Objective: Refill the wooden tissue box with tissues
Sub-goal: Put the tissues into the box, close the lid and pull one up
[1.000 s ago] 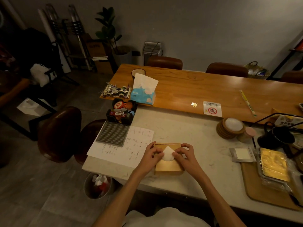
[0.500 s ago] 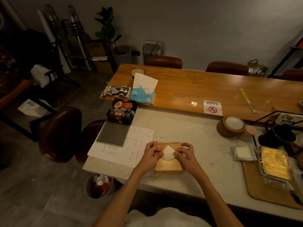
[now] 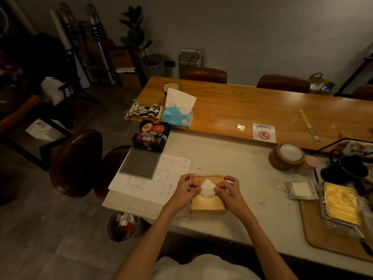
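Note:
The wooden tissue box [image 3: 207, 205] lies flat on the pale marble table [image 3: 222, 158], near its front edge. A white tissue [image 3: 207, 189] pokes up as a small triangle from the round hole in the lid. My left hand [image 3: 186, 188] rests on the box's left side, its fingertips pinching the tissue's left edge. My right hand [image 3: 228, 190] does the same from the right. A blue soft tissue pack [image 3: 177, 116] with a tissue standing out of it sits on the wooden table [image 3: 252, 106] behind.
A handwritten paper [image 3: 153, 178] and a grey studded plate [image 3: 139, 163] lie to the left of the box. Stacked coasters [image 3: 286, 156], a black mug [image 3: 347, 170] and a wooden tray [image 3: 327, 235] with a wrapped packet are on the right. A bin [image 3: 123, 226] stands below the table's corner.
Both hands stay on the box at the tissue; the fingers shift slightly around the hole. The box has not moved.

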The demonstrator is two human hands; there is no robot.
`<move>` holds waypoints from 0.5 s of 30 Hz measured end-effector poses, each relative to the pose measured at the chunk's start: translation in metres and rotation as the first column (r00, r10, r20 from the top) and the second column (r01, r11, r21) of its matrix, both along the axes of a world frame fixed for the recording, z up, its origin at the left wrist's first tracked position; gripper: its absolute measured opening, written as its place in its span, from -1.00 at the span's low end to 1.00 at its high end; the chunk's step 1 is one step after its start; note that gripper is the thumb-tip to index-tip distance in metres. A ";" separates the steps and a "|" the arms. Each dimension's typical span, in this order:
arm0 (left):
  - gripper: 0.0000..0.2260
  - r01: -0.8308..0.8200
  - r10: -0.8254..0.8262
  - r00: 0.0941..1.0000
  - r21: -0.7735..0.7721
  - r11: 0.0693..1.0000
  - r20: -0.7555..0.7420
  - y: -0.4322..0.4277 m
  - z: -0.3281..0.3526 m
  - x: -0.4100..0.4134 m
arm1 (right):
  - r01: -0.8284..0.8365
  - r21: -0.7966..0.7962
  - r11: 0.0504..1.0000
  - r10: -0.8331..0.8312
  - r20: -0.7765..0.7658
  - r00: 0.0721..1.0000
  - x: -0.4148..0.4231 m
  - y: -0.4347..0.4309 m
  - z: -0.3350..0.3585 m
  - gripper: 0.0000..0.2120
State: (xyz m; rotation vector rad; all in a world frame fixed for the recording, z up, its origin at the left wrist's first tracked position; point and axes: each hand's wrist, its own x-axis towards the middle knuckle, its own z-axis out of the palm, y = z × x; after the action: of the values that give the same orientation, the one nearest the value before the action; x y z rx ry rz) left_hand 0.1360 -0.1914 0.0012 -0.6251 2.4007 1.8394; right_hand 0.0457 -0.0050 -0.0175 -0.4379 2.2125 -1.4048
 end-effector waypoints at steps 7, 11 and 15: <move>-0.97 0.047 -0.047 0.998 0.005 0.999 0.036 -0.005 0.008 -0.001 | -0.029 0.014 0.999 0.029 0.007 1.000 0.001 0.003 0.005 -0.97; -0.94 0.057 -0.058 0.998 0.048 0.997 0.027 -0.006 0.007 0.000 | -0.038 -0.004 0.999 0.038 0.033 0.999 -0.001 0.009 0.010 -0.95; -0.92 0.029 -0.029 1.000 0.081 0.996 0.000 -0.004 0.008 0.000 | -0.024 -0.024 0.999 0.026 0.059 0.998 -0.001 0.009 0.014 -0.96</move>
State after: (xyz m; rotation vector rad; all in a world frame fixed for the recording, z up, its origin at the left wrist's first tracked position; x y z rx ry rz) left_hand 0.1360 -0.1954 0.0097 -0.5807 2.3083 1.9130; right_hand 0.0451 0.0043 -0.0038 -0.4256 2.1383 -1.4140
